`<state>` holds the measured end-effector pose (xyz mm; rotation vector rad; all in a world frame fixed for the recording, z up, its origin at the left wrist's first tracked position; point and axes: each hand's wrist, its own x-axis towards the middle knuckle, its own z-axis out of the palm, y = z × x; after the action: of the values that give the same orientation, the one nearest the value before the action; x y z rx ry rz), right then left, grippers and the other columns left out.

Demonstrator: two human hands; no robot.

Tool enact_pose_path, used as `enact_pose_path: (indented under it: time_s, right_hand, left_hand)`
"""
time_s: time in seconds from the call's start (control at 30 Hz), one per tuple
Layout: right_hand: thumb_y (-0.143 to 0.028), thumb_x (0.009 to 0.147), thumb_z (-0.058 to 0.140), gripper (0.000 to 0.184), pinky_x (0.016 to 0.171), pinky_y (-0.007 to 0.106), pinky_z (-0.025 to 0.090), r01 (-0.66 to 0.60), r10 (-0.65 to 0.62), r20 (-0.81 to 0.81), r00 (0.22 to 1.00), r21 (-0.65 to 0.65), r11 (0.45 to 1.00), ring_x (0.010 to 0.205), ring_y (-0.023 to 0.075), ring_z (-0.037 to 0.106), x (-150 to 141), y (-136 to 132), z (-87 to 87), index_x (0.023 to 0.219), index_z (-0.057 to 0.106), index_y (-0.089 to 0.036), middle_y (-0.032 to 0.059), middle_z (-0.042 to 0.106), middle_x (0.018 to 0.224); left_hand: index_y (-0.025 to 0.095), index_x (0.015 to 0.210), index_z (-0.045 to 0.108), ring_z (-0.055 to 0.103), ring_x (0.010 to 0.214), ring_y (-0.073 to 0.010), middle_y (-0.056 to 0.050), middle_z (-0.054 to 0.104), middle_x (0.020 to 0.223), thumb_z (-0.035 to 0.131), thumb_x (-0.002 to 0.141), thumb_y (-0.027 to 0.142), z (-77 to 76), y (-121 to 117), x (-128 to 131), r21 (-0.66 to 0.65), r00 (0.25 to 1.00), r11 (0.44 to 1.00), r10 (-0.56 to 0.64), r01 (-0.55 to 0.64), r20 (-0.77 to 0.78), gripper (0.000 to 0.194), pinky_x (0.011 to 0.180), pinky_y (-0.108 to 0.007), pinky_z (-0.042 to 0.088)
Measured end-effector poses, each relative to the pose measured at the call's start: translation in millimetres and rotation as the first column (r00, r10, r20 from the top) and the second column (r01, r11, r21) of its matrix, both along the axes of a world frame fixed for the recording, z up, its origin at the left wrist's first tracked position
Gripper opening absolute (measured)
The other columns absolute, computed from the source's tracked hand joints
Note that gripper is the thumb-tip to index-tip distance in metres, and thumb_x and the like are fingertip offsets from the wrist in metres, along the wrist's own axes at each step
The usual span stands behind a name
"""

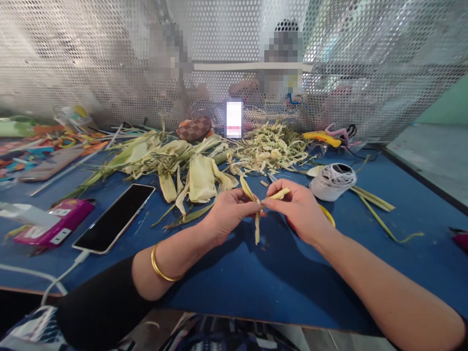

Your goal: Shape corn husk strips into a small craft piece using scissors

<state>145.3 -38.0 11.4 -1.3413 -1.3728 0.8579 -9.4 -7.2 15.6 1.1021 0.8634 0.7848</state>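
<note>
Both my hands meet over the middle of the blue table [234,287], fingertips nearly touching. My left hand [234,212] is closed in a pinch on a pale yellow strip of corn husk [257,229], whose tail hangs down and whose upper leaf points up. My right hand [296,209] pinches the husk too, with a folded yellow end [281,194] sticking out between thumb and fingers. The exact joining point is hidden by fingertips. Just beyond lie flat dried corn husks [202,178]. A spool of white thread [332,181] stands right of my right hand.
A black-screened phone [116,218] with a charging cable and a magenta power strip [58,222] lie at left. Husk scraps [272,148] pile up before the perforated metal screen [234,29]. A yellow-handled tool [321,138] and cut stalks [376,200] are at right.
</note>
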Motion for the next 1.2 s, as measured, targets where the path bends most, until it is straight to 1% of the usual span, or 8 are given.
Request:
enact_pose_path:
  time_s: [0.13, 0.23, 0.37, 0.53, 0.7, 0.93, 1.03, 1.2]
  right_hand:
    - [-0.026, 0.072, 0.067, 0.016, 0.065, 0.031, 0.047, -0.036, 0.006, 0.246, 0.969, 0.117, 0.992, 0.070, 0.0178, 0.062, 6, 0, 5.7, 0.087, 0.064, -0.022, 0.0005, 0.068, 0.075]
    - [-0.024, 0.078, 0.062, 0.006, 0.075, 0.033, 0.046, -0.129, 0.028, 0.424, 0.905, 0.212, 0.969, 0.081, 0.0195, 0.064, 10, -1, 10.4, 0.080, 0.068, -0.024, 0.0009, 0.071, 0.082]
    - [-0.020, 0.081, 0.058, 0.012, 0.073, 0.031, 0.044, -0.203, 0.053, 0.547, 0.836, 0.219, 0.954, 0.076, 0.0175, 0.063, 12, -2, 13.6, 0.074, 0.067, -0.023, -0.0007, 0.070, 0.077]
    - [-0.020, 0.080, 0.057, 0.010, 0.068, 0.031, 0.044, -0.144, -0.017, 0.574, 0.819, 0.234, 0.962, 0.072, 0.0183, 0.062, 10, -3, 11.8, 0.073, 0.065, -0.022, 0.0009, 0.070, 0.074]
    - [-0.017, 0.081, 0.055, 0.013, 0.074, 0.033, 0.044, -0.190, -0.078, 0.627, 0.776, 0.349, 0.917, 0.075, 0.0190, 0.063, 8, -2, 7.7, 0.072, 0.064, -0.021, 0.0014, 0.070, 0.073]
    - [-0.023, 0.084, 0.056, 0.012, 0.069, 0.030, 0.049, -0.146, 0.023, 0.499, 0.866, 0.209, 0.967, 0.079, 0.0184, 0.065, 13, 0, 11.0, 0.082, 0.067, -0.021, 0.0017, 0.071, 0.084]
    - [-0.024, 0.087, 0.056, 0.018, 0.086, 0.037, 0.047, -0.199, -0.078, 0.583, 0.809, 0.396, 0.897, 0.098, 0.0215, 0.063, 20, 2, 15.0, 0.102, 0.067, -0.022, 0.0058, 0.070, 0.104]
    - [-0.017, 0.089, 0.054, 0.016, 0.102, 0.045, 0.034, -0.476, -0.255, 0.811, 0.527, 0.530, 0.702, 0.110, 0.0217, 0.059, 23, 3, 16.2, 0.095, 0.068, -0.023, 0.0036, 0.071, 0.104]
  left_hand:
    - [0.014, 0.068, 0.061, 0.064, 0.059, -0.0133, 0.000, 0.064, 0.060, 0.077, 0.057, 0.019, 1.3, 3, -1, -0.010, 0.999, 1.000, -0.020, 0.021, 0.026, 0.020, 0.069, -0.029, 0.052]
    - [0.014, 0.068, 0.062, 0.064, 0.060, -0.0136, -0.001, 0.065, 0.061, 0.073, 0.060, 0.016, 1.1, 5, -2, 0.030, 0.999, 0.999, -0.032, 0.032, 0.020, 0.013, 0.070, -0.029, 0.051]
    - [0.014, 0.069, 0.063, 0.064, 0.061, -0.0136, -0.002, 0.067, 0.061, 0.071, 0.062, 0.015, -0.8, 7, -3, 0.069, 0.998, 0.996, -0.059, 0.059, 0.005, 0.012, 0.070, -0.028, 0.051]
    - [0.015, 0.074, 0.068, 0.065, 0.068, -0.0145, -0.003, 0.069, 0.068, 0.077, 0.061, 0.024, -2.9, 7, -4, 0.039, 0.997, 0.996, -0.079, 0.079, 0.015, 0.018, 0.074, -0.029, 0.051]
    - [0.016, 0.068, 0.070, 0.065, 0.069, -0.0147, -0.005, 0.071, 0.069, 0.072, 0.067, 0.025, -2.0, 9, -5, 0.075, 0.988, 0.991, -0.105, 0.114, -0.110, 0.009, 0.074, -0.027, 0.051]
    - [0.016, 0.067, 0.068, 0.064, 0.064, -0.0146, -0.002, 0.068, 0.061, 0.073, 0.065, 0.026, -1.7, 9, -5, 0.075, 0.987, 0.992, -0.088, 0.098, -0.137, 0.012, 0.073, -0.028, 0.050]
    - [0.015, 0.065, 0.067, 0.065, 0.064, -0.0147, -0.003, 0.067, 0.061, 0.072, 0.063, 0.027, -2.9, 9, -5, 0.027, 0.991, 0.996, -0.082, 0.086, -0.107, 0.012, 0.073, -0.028, 0.049]
    - [0.013, 0.066, 0.068, 0.062, 0.062, -0.0133, -0.005, 0.068, 0.063, 0.072, 0.063, 0.031, -3.4, 8, -6, -0.020, 0.990, 0.995, -0.096, 0.094, -0.105, 0.018, 0.068, -0.025, 0.048]
